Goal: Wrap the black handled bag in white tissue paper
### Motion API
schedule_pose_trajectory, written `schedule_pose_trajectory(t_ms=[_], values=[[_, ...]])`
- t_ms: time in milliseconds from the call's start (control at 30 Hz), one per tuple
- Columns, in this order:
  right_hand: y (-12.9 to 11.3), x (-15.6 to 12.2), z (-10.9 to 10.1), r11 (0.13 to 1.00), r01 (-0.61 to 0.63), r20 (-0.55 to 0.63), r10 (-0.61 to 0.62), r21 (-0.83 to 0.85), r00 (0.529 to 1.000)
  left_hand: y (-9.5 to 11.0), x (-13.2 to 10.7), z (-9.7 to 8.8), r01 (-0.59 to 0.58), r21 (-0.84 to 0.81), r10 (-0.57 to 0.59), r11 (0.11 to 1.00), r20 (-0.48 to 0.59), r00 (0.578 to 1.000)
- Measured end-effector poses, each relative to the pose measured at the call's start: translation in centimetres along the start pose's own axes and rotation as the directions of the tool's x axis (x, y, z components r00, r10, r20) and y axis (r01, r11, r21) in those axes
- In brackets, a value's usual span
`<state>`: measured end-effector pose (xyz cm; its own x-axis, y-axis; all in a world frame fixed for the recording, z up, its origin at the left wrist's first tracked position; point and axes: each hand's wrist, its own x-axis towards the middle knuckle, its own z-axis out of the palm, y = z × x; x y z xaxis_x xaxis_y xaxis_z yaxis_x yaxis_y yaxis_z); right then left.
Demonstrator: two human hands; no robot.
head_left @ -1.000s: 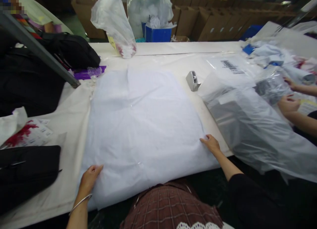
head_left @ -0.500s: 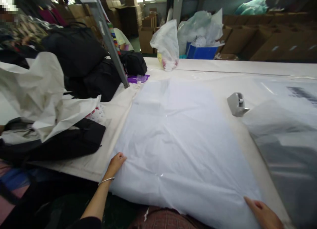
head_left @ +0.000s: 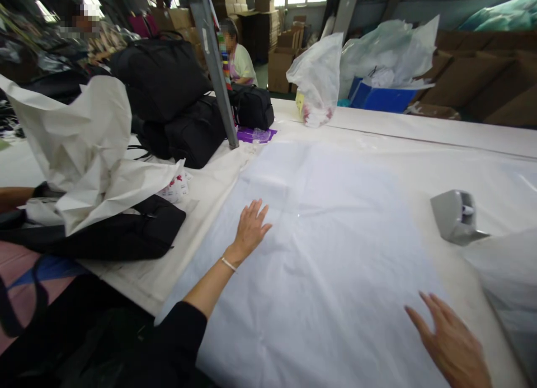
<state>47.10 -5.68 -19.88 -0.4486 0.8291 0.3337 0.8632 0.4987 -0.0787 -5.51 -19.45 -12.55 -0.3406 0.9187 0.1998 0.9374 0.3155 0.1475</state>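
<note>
A large sheet of white tissue paper (head_left: 335,237) lies spread flat on the white table (head_left: 419,136). My left hand (head_left: 250,229) rests flat on the sheet's left part, fingers stretched out and apart, a thin bracelet on the wrist. My right hand (head_left: 451,343) lies flat on the sheet near its right front corner, fingers spread. Neither hand holds anything.
A grey tape dispenser (head_left: 455,217) stands right of the sheet. Black bags (head_left: 168,97) and crumpled white paper (head_left: 79,147) pile at the left beside a slanted metal post (head_left: 216,69). A clear plastic bag (head_left: 316,80) and blue bin (head_left: 386,97) sit beyond. People sit at the back.
My view has swung left and nearer. My left hand moved from the sheet's front edge up onto it and opened flat. My right hand flattened near the right corner.
</note>
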Motion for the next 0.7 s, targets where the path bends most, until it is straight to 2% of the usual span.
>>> schedule_pose_trajectory(t_ms=[100,167,233,300,367,433,500,567,633,700], values=[[-7.1,5.0,4.0,0.966,0.247,-0.089,-0.24,0.078,0.967,3.4,8.0,1.1,-0.096,0.009,0.096,0.995,-0.118,0.988],[-10.7,6.1,6.7,0.924,0.364,-0.089,-0.355,0.116,0.931,4.3,11.9,2.6,-0.075,0.013,0.076,0.997,-0.184,0.98],[-12.5,5.8,9.0,0.897,0.42,-0.041,-0.418,0.136,0.907,4.0,14.1,5.2,-0.007,0.015,0.01,1.0,-0.213,0.977],[-12.7,4.9,10.5,0.896,0.418,0.016,-0.425,0.148,0.905,2.9,14.8,8.5,0.097,0.01,-0.094,0.995,-0.153,0.984],[-12.2,4.3,11.0,0.904,0.396,0.057,-0.409,0.16,0.911,1.6,14.4,11.7,0.203,0.015,-0.203,0.979,-0.016,0.979],[-11.8,4.1,10.8,0.905,0.387,0.076,-0.404,0.175,0.912,0.6,13.8,13.8,0.254,0.034,-0.256,0.967,0.116,0.96],[-11.8,4.3,10.4,0.907,0.379,0.089,-0.399,0.182,0.912,-0.1,13.6,14.2,0.247,0.04,-0.249,0.968,0.2,0.947],[-12.0,4.4,10.1,0.909,0.373,0.099,-0.395,0.184,0.913,-0.5,14.1,13.5,0.238,0.03,-0.239,0.971,0.21,0.948],[-12.1,4.4,9.9,0.911,0.368,0.109,-0.392,0.185,0.914,-0.9,14.9,12.6,0.237,0.027,-0.238,0.971,0.127,0.963],[-12.2,4.3,9.9,0.911,0.367,0.113,-0.391,0.185,0.913,-1.2,15.4,12.6,0.235,0.035,-0.236,0.971,0.049,0.97]])
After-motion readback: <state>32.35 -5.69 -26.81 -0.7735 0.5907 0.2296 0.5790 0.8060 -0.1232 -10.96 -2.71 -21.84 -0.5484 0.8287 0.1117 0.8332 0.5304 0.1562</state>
